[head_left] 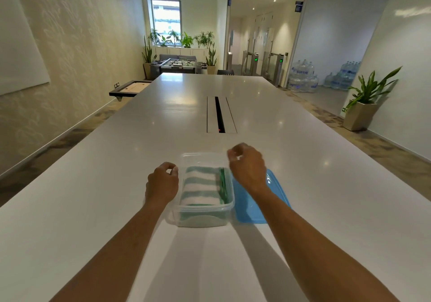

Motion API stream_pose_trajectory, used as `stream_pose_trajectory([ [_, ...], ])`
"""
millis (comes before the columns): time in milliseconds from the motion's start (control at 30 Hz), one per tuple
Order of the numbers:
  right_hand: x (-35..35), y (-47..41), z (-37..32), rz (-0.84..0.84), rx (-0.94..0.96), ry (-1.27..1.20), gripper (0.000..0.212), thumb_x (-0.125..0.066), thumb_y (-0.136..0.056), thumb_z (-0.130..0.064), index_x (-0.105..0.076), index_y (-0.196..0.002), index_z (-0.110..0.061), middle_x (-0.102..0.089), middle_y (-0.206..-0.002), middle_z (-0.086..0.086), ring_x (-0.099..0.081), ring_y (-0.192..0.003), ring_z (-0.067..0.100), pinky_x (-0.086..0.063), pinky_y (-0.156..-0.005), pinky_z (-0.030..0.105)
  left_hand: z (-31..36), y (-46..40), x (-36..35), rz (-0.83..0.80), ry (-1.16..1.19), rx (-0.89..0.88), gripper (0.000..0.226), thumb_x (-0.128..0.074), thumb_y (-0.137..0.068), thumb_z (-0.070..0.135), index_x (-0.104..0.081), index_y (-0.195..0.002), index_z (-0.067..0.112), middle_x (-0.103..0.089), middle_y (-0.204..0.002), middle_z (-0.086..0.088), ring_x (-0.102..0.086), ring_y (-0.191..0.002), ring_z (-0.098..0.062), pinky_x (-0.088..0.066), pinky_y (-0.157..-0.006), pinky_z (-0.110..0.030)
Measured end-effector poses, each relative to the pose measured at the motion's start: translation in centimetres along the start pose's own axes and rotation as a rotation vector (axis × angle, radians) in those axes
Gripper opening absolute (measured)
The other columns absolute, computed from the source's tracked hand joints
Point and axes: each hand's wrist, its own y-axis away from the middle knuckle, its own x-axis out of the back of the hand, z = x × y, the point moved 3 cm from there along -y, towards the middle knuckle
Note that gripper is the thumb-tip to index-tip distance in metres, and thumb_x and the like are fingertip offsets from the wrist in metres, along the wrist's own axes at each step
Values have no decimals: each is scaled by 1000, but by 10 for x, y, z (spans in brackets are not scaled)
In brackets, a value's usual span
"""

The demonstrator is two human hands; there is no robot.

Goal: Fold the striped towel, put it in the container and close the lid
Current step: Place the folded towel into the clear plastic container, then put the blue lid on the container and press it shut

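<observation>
The green and white striped towel (203, 186) lies folded inside the clear plastic container (186, 159) on the white table. The blue lid (247, 210) lies flat on the table just right of the container, partly under my right forearm. My left hand (162, 181) hovers beside the container's left wall, fingers loosely curled and holding nothing. My right hand (247, 164) hangs above the container's right rim, fingers loosely curled around nothing.
A long white table (303, 161) stretches ahead, with a cable slot (219, 115) in its middle beyond the container. A potted plant (366, 101) stands on the floor at right, and water bottles are stacked by the glass wall behind it.
</observation>
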Motion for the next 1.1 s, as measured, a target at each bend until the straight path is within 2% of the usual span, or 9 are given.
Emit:
stream_pose_trajectory([
  [133,32,13,61,93,-163,242,43,-57,-87,-37,-54,-123,-14,-61,-120,13,-56,-110,32,-46,-89,41,-1,1,1,-7,0,8,23,-49,-97,29,-67,-106,18,-71,-106,-12,-59,-85,-27,-45,-77,-35],
  [300,33,45,120,-182,-401,499,84,-59,-72,-69,-36,-133,-16,-48,-130,14,-43,-123,35,-38,-94,47,3,2,2,-9,-27,5,24,-48,-97,28,-66,-107,16,-70,-106,-13,-55,-82,-26,-43,-76,-34],
  [400,31,52,125,-221,-402,510,87,-60,-69,-73,-38,-130,-15,-50,-126,14,-47,-120,34,-40,-93,46,4,4,3,-5,-28,12,25,-48,-97,29,-66,-108,16,-70,-107,-14,-56,-84,-27,-44,-78,-35],
  [567,34,49,121,-166,-568,209,95,-83,-55,-57,-36,-123,-11,-54,-118,17,-56,-110,37,-49,-86,44,3,5,6,-38,-5,62,39,-47,-94,49,-63,-114,19,-68,-113,-12,-60,-90,-27,-49,-84,-36],
  [700,53,42,107,-33,-625,-18,73,-81,-70,-24,-39,-126,-4,-56,-124,21,-58,-111,40,-48,-84,39,8,8,18,-38,43,133,71,-41,-80,77,-56,-118,19,-61,-114,-9,-61,-100,-31,-52,-89,-47],
  [867,88,29,43,119,-349,5,43,-60,-82,-12,-55,-124,-5,-62,-118,19,-61,-105,39,-48,-84,40,59,23,33,30,72,-93,62,-43,-86,70,-61,-109,15,-63,-108,-8,-60,-95,-25,-47,-81,-36],
  [933,96,31,8,151,-195,75,39,-55,-84,-11,-58,-123,-8,-59,-118,17,-61,-101,38,-46,-77,37,89,36,28,-127,221,-162,56,-45,-88,64,-61,-109,15,-66,-103,-5,-62,-90,-21,-48,-79,-34],
  [1033,94,43,-41,170,62,168,39,-54,-84,-4,-57,-123,-6,-53,-114,17,-55,-100,36,-35,-70,32,131,60,17,-425,528,-110,47,-49,-89,60,-57,-114,20,-68,-108,-7,-66,-87,-19,-53,-73,-36],
  [1100,84,54,-65,167,252,172,42,-55,-84,-2,-55,-126,-4,-54,-112,17,-53,-100,33,-39,-72,33,151,70,14,-515,681,-83,43,-50,-92,54,-57,-117,20,-68,-109,-6,-69,-87,-20,-56,-70,-34],
])
